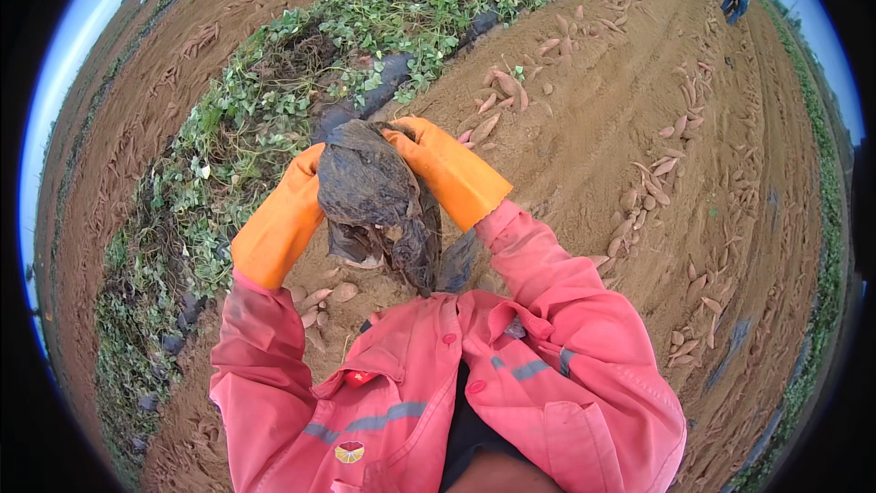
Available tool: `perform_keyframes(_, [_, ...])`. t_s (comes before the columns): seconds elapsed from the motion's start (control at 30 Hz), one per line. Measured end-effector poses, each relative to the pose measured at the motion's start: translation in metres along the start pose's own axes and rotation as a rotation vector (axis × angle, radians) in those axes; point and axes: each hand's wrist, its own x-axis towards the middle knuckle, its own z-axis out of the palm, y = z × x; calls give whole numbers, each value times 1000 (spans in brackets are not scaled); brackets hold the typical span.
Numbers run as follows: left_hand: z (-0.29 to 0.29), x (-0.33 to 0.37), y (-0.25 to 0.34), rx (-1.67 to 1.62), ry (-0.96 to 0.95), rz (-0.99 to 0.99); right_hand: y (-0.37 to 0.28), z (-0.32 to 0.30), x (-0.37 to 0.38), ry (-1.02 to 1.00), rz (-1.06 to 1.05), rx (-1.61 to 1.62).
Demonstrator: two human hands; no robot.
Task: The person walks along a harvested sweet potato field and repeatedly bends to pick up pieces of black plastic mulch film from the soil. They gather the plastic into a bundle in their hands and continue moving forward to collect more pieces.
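A crumpled, soil-smeared bundle of dark plastic film (pixel 370 178) is held up in front of my chest, loose folds hanging from its lower end. My left hand (pixel 285 215), in a long orange rubber glove, grips its left side, with the fingertips hidden behind the film. On the upper right, my right hand (pixel 438 160) in a matching glove is closed on the film's edge. Beneath the bundle, several sweet potatoes (pixel 315 301) lie on the soil near my left forearm. A dark strip of film (pixel 459 260) shows just right of the bundle.
Leafy green vines (pixel 246 119) cover a ridge to the left, with dark plastic film (pixel 388 82) along its edge. Rows of sweet potatoes (pixel 652 187) run across the brown soil (pixel 566 164) to the right. Far off, a person (pixel 735 3) in blue bends over.
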Motion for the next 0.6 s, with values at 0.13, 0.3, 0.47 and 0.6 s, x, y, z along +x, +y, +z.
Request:
perform_keyframes(0.13, [-39,25,21,-279,260,256,40,50,-44,-398,-28,-122])
perform_keyframes(0.3, [-129,55,19,223,467,618,-4,57,-112,-556,-55,-310])
perform_keyframes(0.47, [-118,31,-27,1441,487,536,-59,22,-76,-285,-124,-515])
perform_keyframes(0.6, [-35,-14,-30,894,-85,43,-75,-5,-25,-98,-456,-551])
